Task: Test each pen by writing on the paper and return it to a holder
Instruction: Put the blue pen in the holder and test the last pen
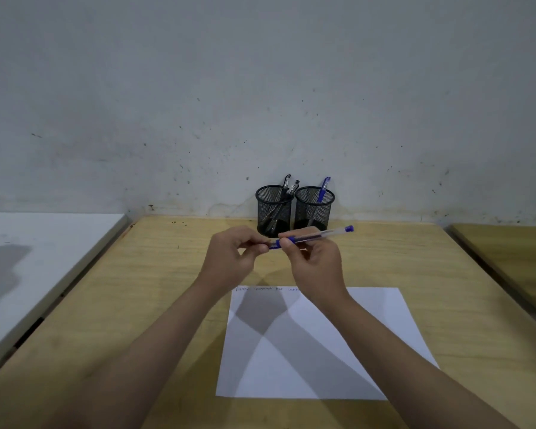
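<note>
A blue pen (319,234) with a clear barrel lies almost level in the air above the wooden desk, in front of two black mesh holders. My right hand (314,264) grips its blue grip section. My left hand (234,255) pinches the pen's left end, where the cap or tip is; I cannot tell which. The left holder (273,210) has several dark pens in it. The right holder (313,209) contains one blue pen (323,189). A white sheet of paper (365,332) lies on the desk below my hands, with a line of faint writing along its top edge.
The wooden desk (155,305) runs up to a stained grey wall just behind the holders. A white tabletop (37,258) adjoins on the left and another wooden surface (514,258) on the right.
</note>
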